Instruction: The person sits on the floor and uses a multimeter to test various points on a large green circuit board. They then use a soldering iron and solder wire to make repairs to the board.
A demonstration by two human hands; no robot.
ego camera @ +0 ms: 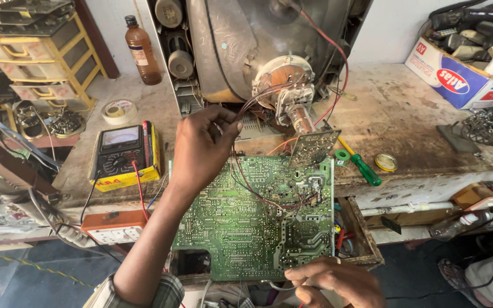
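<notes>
A large green circuit board (258, 219) lies solder side up at the bench's front edge, wired to the neck of an opened picture tube (283, 85). My left hand (203, 148) is raised over the board's upper left, fingers pinched on a bundle of thin wires (258, 98) that runs to the tube's coil. My right hand (335, 282) grips the board's near edge at the bottom right. A small grey board (313, 146) sits on the tube's neck end.
A yellow-cased analogue meter (122, 155) lies left of the board, with tape roll (118, 111) and a brown bottle (142, 51) behind. A green-handled screwdriver (360, 165) rests to the right. An orange socket strip (115, 228) hangs at the front left; a cardboard box (463, 77) of parts stands far right.
</notes>
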